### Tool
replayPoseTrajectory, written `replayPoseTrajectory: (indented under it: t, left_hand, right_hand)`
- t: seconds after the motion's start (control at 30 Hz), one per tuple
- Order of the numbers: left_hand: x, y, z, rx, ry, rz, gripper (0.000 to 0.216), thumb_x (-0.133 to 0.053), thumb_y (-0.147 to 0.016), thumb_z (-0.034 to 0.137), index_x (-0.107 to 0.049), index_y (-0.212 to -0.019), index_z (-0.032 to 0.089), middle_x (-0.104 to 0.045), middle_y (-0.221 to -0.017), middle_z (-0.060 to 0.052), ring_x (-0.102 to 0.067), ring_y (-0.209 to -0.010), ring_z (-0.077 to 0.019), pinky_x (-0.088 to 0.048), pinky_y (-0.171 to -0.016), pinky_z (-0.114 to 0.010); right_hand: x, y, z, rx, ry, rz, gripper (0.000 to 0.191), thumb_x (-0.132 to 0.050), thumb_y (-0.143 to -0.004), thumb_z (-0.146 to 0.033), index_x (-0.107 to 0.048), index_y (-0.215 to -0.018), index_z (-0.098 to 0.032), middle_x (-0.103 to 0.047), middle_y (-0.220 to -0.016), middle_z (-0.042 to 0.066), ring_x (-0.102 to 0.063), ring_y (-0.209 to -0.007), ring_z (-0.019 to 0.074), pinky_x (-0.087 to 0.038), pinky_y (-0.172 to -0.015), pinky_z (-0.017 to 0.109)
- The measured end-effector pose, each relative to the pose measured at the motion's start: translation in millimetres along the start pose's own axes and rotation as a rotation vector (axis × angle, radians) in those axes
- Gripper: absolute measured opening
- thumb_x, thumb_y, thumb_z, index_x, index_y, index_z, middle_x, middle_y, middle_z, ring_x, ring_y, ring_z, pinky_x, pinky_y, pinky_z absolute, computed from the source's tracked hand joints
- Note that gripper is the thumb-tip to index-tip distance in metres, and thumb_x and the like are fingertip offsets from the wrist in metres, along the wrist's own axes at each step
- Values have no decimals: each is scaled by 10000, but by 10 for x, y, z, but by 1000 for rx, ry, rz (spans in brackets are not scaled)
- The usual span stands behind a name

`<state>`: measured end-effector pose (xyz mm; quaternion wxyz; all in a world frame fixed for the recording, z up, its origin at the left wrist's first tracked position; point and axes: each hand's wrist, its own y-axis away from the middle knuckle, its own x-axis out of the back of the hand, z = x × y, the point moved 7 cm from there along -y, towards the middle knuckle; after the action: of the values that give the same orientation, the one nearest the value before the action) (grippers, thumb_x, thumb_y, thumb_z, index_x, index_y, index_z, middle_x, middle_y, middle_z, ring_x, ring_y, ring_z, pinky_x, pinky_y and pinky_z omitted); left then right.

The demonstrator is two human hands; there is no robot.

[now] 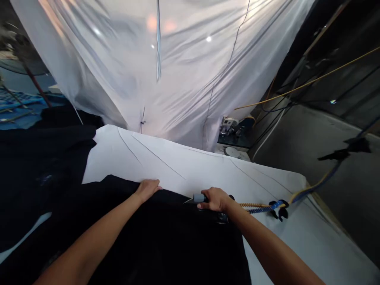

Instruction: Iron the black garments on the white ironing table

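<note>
Black cloth point(166, 241) is spread over a white-covered table point(166, 158). My left hand point(148, 190) lies on the cloth's far edge, its fingers stretched out to the right. Further right, my right hand point(216, 199) is closed around the handle of what looks like a steam iron point(198, 198). A grey cylindrical front end and a thin, pale pointed tip show to the left of the fingers. Most of the tool's dark body blends into the cloth. Orange and blue coiled leads point(257, 208) run from it to the right.
A white sheet point(184, 71) hangs behind the table. More dark cloth point(38, 166) lies at the left. A blue and yellow hose point(323, 180) rises at the right, with black clips point(279, 209) near the coils. What looks like a sewing machine point(228, 126) stands beyond the table.
</note>
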<state>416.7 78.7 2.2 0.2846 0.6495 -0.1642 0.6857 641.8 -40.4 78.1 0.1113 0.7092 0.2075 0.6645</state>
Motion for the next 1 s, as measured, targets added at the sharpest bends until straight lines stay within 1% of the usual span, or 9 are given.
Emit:
replayPoseTrajectory:
  t: [0.1,0.27,0.37,0.47,0.57,0.7,0.83,0.93,1.0]
  left_hand:
    - [4,-22,-47,23,11,-12,341,-334,-849,450,-553,-892,193,-662,-888,-78,-601,-835,-210,-386,-722,-297]
    - [-40,-78,-53,-5,45,-23,354,-323,-842,475,-544,-923,210,-669,-893,-62,-607,-845,-219,-397,-692,-295]
    - [-81,-75,-80,-11,53,-15,380,-301,-847,482,-542,-926,198,-671,-887,-75,-604,-847,-230,-396,-693,-303]
    - [-92,-64,-97,-20,82,23,372,-296,-855,461,-542,-920,190,-669,-879,-79,-598,-847,-223,-388,-724,-306]
    - [-76,-69,-91,-61,177,24,371,-290,-858,460,-540,-908,191,-663,-891,-75,-593,-849,-211,-379,-753,-309]
    - [-34,-90,-127,-106,291,-46,348,-289,-859,444,-543,-901,210,-659,-903,-60,-589,-859,-197,-382,-725,-289]
    - [35,-80,-281,-145,340,-93,292,-304,-859,405,-543,-934,253,-658,-910,-18,-592,-828,-161,-386,-669,-254]
    - [96,-51,-507,-140,337,-120,204,-421,-811,390,-568,-890,272,-659,-922,6,-585,-872,-162,-382,-739,-270]
    - [146,-23,-709,-101,312,-126,155,-481,-778,356,-588,-825,254,-661,-914,-2,-579,-902,-179,-363,-804,-308]
  right_hand:
    - [6,10,-37,1,-6,-6,542,-433,-683,-677,-607,-890,-206,-637,-773,68,-567,-683,203,-299,-532,247]
    - [24,-13,-72,-36,-41,-5,464,-484,-680,-622,-613,-847,-209,-635,-734,51,-555,-651,181,-273,-514,233]
    - [42,-97,-66,-84,-116,-8,443,-504,-675,-606,-613,-831,-205,-636,-733,42,-551,-652,170,-279,-521,227]
    - [77,-251,-105,-137,-202,-28,423,-520,-675,-579,-617,-842,-202,-639,-749,31,-552,-672,166,-295,-529,222]
    - [137,-450,-276,-142,-257,-64,424,-531,-672,-567,-620,-864,-200,-639,-766,25,-554,-688,167,-312,-537,221]
    - [236,-688,-623,-113,-225,-91,439,-539,-658,-573,-622,-863,-193,-635,-760,29,-552,-676,169,-309,-528,222]
    - [317,-855,-922,-72,-156,-61,447,-528,-656,-588,-620,-837,-190,-623,-722,34,-538,-645,163,-286,-510,225]
    - [347,-936,-1057,-53,-137,-52,427,-530,-662,-573,-621,-830,-191,-616,-708,30,-528,-629,153,-275,-510,224]
    - [358,-977,-1111,-46,-140,-56,402,-532,-670,-551,-622,-826,-191,-612,-694,23,-522,-620,148,-272,-511,223]
